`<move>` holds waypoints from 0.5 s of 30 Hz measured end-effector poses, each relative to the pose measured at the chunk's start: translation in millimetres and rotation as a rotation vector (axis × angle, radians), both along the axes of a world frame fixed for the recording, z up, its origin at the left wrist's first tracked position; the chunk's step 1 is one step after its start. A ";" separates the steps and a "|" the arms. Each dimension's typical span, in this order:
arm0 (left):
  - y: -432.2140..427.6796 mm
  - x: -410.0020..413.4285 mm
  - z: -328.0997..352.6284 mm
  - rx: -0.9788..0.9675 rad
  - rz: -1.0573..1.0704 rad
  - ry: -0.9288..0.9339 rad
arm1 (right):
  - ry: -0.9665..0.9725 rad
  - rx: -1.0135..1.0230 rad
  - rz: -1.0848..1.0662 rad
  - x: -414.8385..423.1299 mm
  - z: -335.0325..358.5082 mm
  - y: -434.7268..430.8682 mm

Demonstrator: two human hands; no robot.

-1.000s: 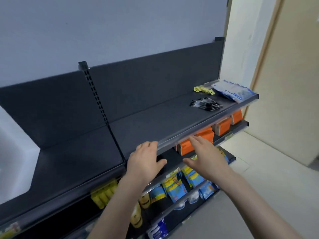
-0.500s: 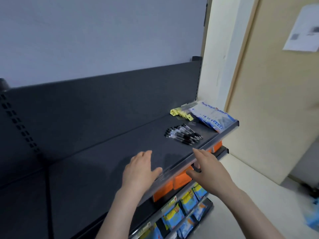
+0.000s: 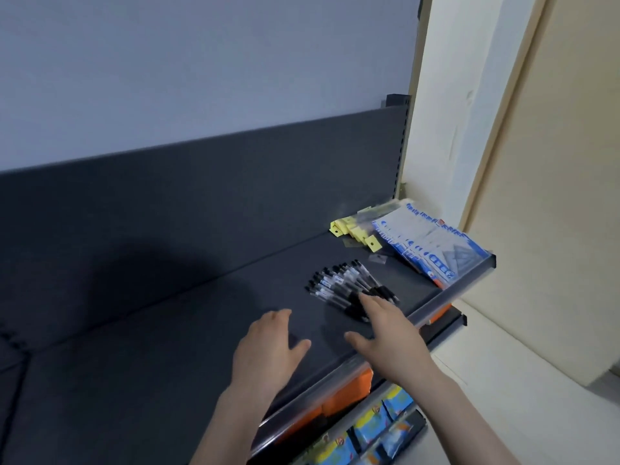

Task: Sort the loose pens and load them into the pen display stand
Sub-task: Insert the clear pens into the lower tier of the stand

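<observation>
Lying fanned in a loose pile on the dark grey shelf (image 3: 167, 347), the pens (image 3: 345, 288) are clear-barrelled with black caps and grips, their ends pointing toward 10 o'clock and 4 o'clock. The pile sits near the shelf's front edge, at 8 o'clock from the blue-printed packets (image 3: 432, 246) and the yellow tags (image 3: 352, 229) in the far corner. The right hand (image 3: 389, 333) is spread open, palm down, holding nothing, its fingertips just at the pile's near end; contact cannot be told. The left hand (image 3: 268, 350) hovers open and empty over bare shelf at 8 o'clock from the pens. Half a second earlier both hands were back at the shelf's front rail, well short of the pens; both have since advanced over the shelf surface. Orange boxes (image 3: 349, 394) show beneath the shelf.
</observation>
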State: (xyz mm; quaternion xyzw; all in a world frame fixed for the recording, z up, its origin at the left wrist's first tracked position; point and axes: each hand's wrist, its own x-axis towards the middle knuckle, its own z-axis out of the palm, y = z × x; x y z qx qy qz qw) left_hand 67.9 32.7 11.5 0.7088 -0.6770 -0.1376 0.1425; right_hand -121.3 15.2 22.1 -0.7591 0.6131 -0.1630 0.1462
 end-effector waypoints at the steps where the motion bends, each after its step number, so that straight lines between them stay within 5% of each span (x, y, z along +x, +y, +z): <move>1: -6.1 -7.1 -4.8 0.003 0.025 0.008 | -0.013 0.000 0.021 -4.5 -2.7 -11.6; 15: -122.0 -132.5 -25.8 0.072 0.564 -0.004 | 0.039 0.093 0.123 -63.2 -40.5 -169.2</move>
